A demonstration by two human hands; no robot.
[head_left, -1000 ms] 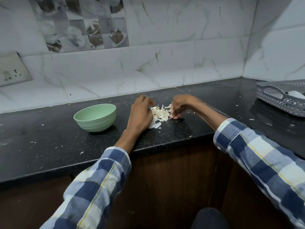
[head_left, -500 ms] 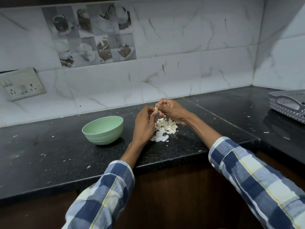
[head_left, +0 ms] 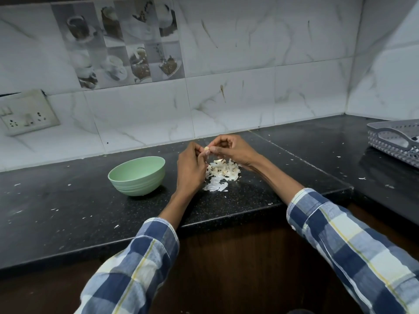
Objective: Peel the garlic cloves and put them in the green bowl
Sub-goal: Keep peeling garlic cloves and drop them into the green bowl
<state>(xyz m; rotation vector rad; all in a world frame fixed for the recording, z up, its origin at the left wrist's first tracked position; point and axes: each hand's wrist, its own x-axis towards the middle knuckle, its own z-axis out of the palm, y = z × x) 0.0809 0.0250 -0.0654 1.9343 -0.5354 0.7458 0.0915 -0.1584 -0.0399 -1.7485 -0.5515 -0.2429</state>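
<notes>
Garlic clove [head_left: 206, 148]: small, pale, held in the air above the pile of peels [head_left: 223, 172], to the right of and higher than the green bowl [head_left: 137, 175]. Both hands meet on it. Left hand [head_left: 191, 168]: back toward the camera, fingers curled in, fingertips pinching the clove's left side. Right hand [head_left: 231, 149]: fingers bent, thumb and forefinger pinching the clove's right side; the other fingers arch loosely over the palm. How much skin remains on the clove cannot be told at this size. Pile of peels: white, papery, lying on the black counter [head_left: 68, 211] just right of the bowl, directly under the hands; a flatter patch of peel lies on the near side of the pile. Green bowl: upright on the counter, left of the left hand and apart from it; the part of the inside that shows has nothing in it, the bottom is hidden by the near wall. Small white flecks are scattered on the counter around the bowl on all sides. Both forearms come in over the counter edge in blue, white and yellow checked sleeves [head_left: 353, 243]. Far right of the bowl, at the frame edge: a grey perforated basket [head_left: 394, 141] on the counter. Behind the bowl: a white marbled tiled wall, with a socket plate [head_left: 27, 113] to the bowl's upper left and a picture tile panel [head_left: 122, 41] above it.
</notes>
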